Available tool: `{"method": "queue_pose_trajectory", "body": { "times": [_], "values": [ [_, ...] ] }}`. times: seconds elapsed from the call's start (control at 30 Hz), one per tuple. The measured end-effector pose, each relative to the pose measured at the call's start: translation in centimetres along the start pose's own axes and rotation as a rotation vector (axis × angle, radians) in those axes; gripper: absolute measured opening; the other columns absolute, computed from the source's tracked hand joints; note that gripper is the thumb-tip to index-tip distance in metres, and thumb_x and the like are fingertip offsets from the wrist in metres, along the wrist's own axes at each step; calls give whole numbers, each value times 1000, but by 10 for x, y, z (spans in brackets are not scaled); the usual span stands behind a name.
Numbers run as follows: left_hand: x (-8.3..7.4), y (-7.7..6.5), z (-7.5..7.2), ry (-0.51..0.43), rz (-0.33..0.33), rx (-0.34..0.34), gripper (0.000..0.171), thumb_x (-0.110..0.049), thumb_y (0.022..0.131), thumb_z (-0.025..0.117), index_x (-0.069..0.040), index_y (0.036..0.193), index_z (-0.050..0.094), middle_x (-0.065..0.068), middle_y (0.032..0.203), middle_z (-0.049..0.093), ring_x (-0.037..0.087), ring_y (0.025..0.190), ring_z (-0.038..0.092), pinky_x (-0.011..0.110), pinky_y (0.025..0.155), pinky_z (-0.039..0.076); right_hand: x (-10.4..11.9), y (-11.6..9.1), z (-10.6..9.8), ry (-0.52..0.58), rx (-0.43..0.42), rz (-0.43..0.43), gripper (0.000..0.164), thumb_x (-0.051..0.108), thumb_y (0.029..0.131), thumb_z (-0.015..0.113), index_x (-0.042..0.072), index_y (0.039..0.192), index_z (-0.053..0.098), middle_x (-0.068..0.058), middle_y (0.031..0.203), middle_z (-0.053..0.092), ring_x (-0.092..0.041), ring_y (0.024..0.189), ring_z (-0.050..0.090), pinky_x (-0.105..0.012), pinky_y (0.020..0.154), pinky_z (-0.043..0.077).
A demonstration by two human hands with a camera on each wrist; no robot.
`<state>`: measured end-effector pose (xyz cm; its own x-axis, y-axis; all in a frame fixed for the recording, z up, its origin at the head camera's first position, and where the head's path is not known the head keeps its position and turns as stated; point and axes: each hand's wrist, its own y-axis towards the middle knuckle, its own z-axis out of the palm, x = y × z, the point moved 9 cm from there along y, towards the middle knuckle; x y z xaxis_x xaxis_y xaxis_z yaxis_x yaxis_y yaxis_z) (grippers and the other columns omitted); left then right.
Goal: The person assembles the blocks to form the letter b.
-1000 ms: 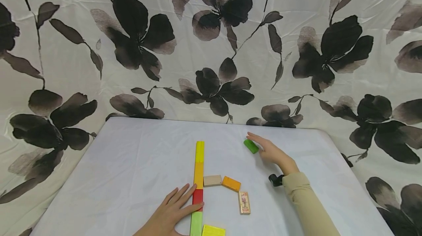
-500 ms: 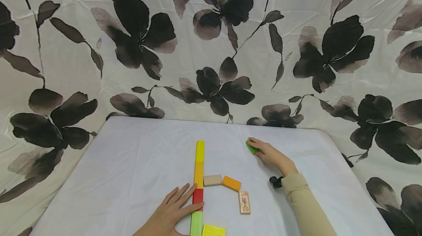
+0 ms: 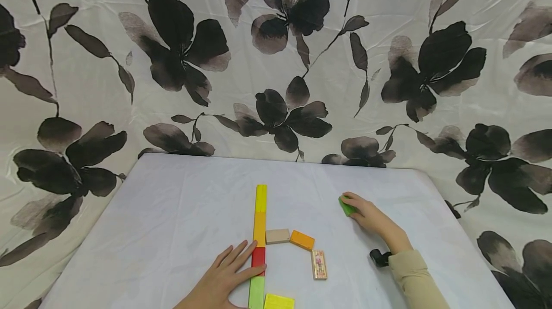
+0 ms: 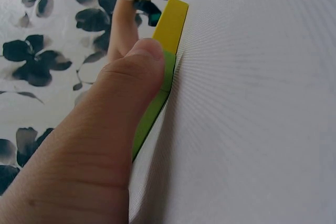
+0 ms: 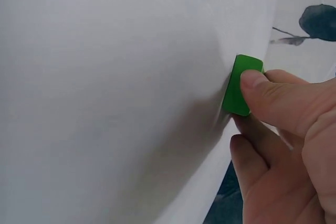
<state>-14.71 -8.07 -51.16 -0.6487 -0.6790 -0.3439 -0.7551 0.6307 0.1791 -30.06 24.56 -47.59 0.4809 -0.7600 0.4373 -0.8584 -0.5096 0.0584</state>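
Note:
In the head view, a straight row of end-to-end blocks runs away from me: light green (image 3: 256, 293), red (image 3: 258, 255), amber (image 3: 259, 230) and, farthest, yellow (image 3: 261, 198). My left hand (image 3: 222, 275) lies across its near part with straight, spread fingers, touching the red block. In the left wrist view the thumb (image 4: 126, 74) rests along a green side of the row. Off to the right, my right hand (image 3: 366, 213) pinches a small green block (image 3: 346, 207) between thumb and fingers. The right wrist view shows this green block (image 5: 236, 95) close to the white cloth.
Right of the row, a beige block (image 3: 278, 236), an orange block (image 3: 302, 240) and a block with a printed face (image 3: 319, 265) form a curve. A wide yellow block (image 3: 279, 301) touches the row's near end. White cloth (image 3: 181, 203) covers the table, with a floral backdrop (image 3: 276, 60) behind.
My right hand has closed its fingers on the green block and moved it right and nearer to me. The left hand and the other blocks stay where they were.

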Motion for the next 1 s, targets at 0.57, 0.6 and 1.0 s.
{"method": "queue_pose_trajectory", "body": {
  "times": [0.57,0.6,1.0],
  "values": [
    [-1,2,-1,28,22,-8,79,-84,80,47,-45,148,42,4,161,32,30,145,30,30,114,-4,29,-73,1,-29,-85,62,52,-4,80,77,-10,128,60,-26,136,53,-47,121,54,-53,94,49],
    [-1,2,-1,29,21,-8,79,-84,80,47,-45,148,42,4,161,31,31,145,30,35,113,0,31,-77,2,-17,-86,70,53,-4,79,78,-10,128,60,-25,135,53,-47,120,55,-53,94,49],
    [1,2,2,18,-5,14,80,-86,79,46,-46,148,42,3,161,31,30,145,29,47,112,15,55,-110,11,-4,-57,228,49,10,71,87,-2,114,68,-14,122,60,-37,111,59,-49,93,51]
  ]
}}
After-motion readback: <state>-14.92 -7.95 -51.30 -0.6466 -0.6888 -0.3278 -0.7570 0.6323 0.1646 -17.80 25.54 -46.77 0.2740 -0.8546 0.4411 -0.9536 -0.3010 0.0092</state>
